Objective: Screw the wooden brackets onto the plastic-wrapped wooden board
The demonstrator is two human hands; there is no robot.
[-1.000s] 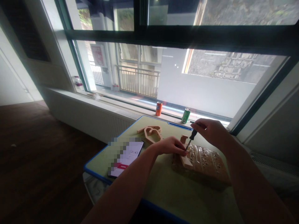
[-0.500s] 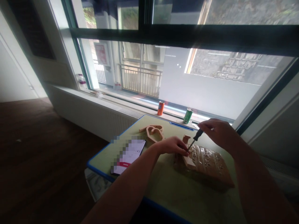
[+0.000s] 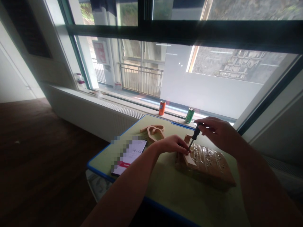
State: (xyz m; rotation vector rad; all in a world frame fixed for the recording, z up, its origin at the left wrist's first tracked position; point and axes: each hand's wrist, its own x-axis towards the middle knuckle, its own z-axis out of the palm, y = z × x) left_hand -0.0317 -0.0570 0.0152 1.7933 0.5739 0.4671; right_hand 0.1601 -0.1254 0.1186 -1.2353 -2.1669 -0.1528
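My right hand (image 3: 214,127) is closed round the dark handle of a screwdriver (image 3: 195,133), its shaft slanting down and left. The tip meets a pale wooden piece (image 3: 190,161) beside the fingertips of my left hand (image 3: 176,145). Those fingers are closed on the middle of the wooden piece; whether they also pinch a screw is too small to see. The piece has a curved upper end and lies across the left end of a brown block (image 3: 213,170) wrapped in clear film, with rows of small dark bits on top.
Curved wooden pieces (image 3: 155,132) and a phone (image 3: 130,157) lie on the blue-edged table (image 3: 163,186), left of the block. An orange can (image 3: 162,108) and a green can (image 3: 189,115) stand on the window sill. A white radiator (image 3: 94,110) runs below the window.
My right fingers have shifted their grip on the screwdriver handle, with the thumb now lower along it. My left hand stays at the wooden piece. The whole view has moved slightly.
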